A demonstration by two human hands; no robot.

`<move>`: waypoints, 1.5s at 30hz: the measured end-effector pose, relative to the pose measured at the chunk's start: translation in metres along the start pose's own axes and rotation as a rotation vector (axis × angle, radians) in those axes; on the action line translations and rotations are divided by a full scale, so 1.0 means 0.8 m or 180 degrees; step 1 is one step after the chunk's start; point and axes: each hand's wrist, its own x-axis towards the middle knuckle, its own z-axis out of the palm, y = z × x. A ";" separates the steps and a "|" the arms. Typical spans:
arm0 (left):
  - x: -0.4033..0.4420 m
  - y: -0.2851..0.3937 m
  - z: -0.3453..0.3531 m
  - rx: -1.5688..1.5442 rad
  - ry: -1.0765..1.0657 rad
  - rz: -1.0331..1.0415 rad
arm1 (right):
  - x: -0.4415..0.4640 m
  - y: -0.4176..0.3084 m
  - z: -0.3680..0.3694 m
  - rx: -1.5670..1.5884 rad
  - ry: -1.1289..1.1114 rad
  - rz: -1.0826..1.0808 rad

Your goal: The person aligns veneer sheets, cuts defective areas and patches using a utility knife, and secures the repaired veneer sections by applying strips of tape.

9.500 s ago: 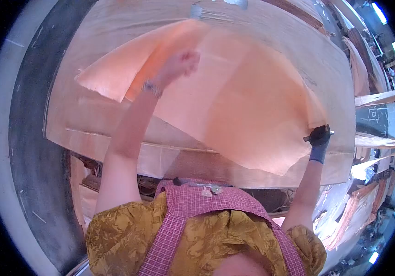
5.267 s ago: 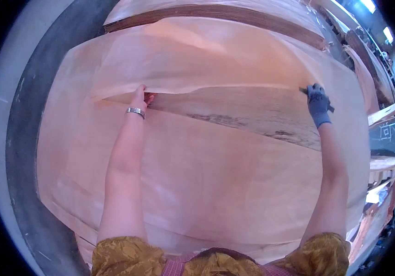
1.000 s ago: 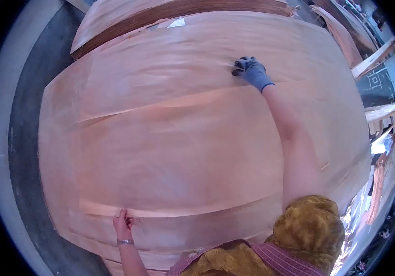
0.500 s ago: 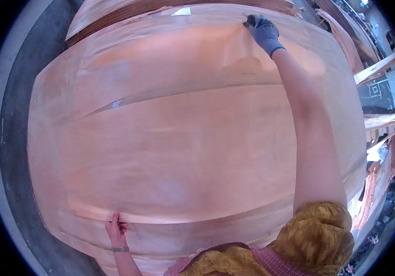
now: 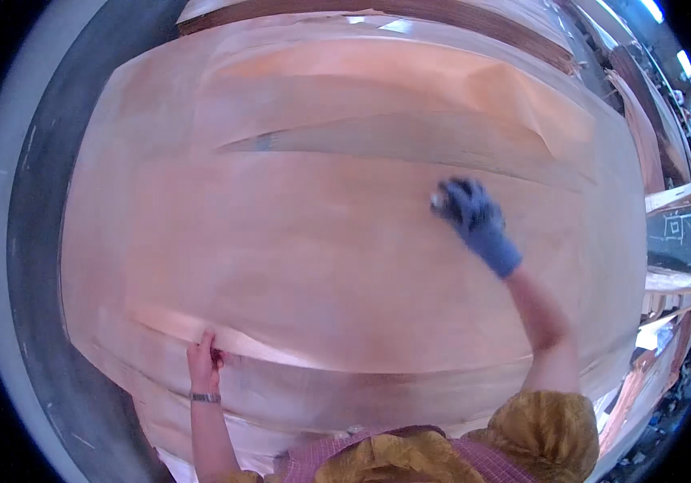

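Note:
A thin, pinkish-tan wood veneer sheet (image 5: 321, 266) lies over a broad stack of similar sheets. At its near edge my bare left hand (image 5: 204, 358) is closed, thumb and fingers pinching the slightly raised edge. My right hand (image 5: 474, 213), in a blue-grey glove with dark fingertips, is over the middle right of the sheet. Its fingers are curled and blurred; a small pale spot shows at the fingertips, too unclear to name. Beyond it, a long tapering gap (image 5: 362, 137) exposes the duller layer beneath, and a far strip of veneer (image 5: 410, 68) bulges up in waves.
Another stack of veneer (image 5: 378, 12) borders the far side. Dark floor (image 5: 35, 241) runs along the left. On the right are wooden bars (image 5: 680, 196), a dark panel with white markings (image 5: 674, 229) and more piled veneer (image 5: 643, 378).
My right hand has come back from the far edge towards me, and the far veneer strip now stands in waves. My left hand still pinches the near edge. The whole view has shifted slightly.

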 end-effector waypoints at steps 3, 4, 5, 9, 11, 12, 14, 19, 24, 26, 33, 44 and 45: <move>0.001 0.010 0.005 -0.0119 -0.0186 0.0160 | -0.118 -0.075 -0.027 0.0417 -0.0638 0.0227; 0.001 0.012 0.003 -0.0090 -0.0111 0.0144 | -0.154 -0.102 -0.044 0.0577 -0.0810 0.0245; 0.004 0.022 0.006 -0.0061 -0.0040 0.0139 | -0.186 -0.121 -0.060 0.0680 -0.1004 0.0253; 0.006 0.063 0.024 -0.0257 -0.0255 0.0219 | -0.286 -0.141 -0.119 0.0147 -0.1543 0.0599; 0.016 0.091 0.039 -0.0408 -0.0387 0.0179 | -0.326 -0.113 -0.133 -0.0174 -0.1419 0.0873; 0.024 0.105 0.049 -0.0377 -0.0432 0.0200 | -0.334 -0.093 -0.137 -0.0324 -0.1244 0.0903; 0.035 0.136 0.067 -0.0452 -0.0561 0.0209 | -0.338 -0.052 -0.141 -0.0510 -0.0976 0.0745; 0.027 0.236 0.111 -0.0800 -0.0972 0.0399 | -0.248 0.000 -0.189 -0.1027 0.0074 0.0915; -0.027 0.271 0.061 -0.1054 -0.1191 0.1428 | -0.225 -0.033 -0.271 -0.1277 0.1600 0.0515; -0.038 0.241 0.035 -0.0836 -0.1138 0.1439 | -0.257 -0.036 -0.267 -0.1454 0.1316 0.0529; -0.011 0.074 0.021 -0.0436 -0.0868 0.0421 | -0.365 -0.022 -0.152 -0.1420 -0.0406 0.0829; -0.035 -0.022 0.012 -0.0437 -0.0587 -0.0190 | -0.384 0.008 -0.091 -0.1539 -0.0485 0.1319; -0.037 -0.025 0.010 -0.0418 -0.0581 -0.0159 | -0.382 0.011 -0.089 -0.1547 -0.0436 0.1324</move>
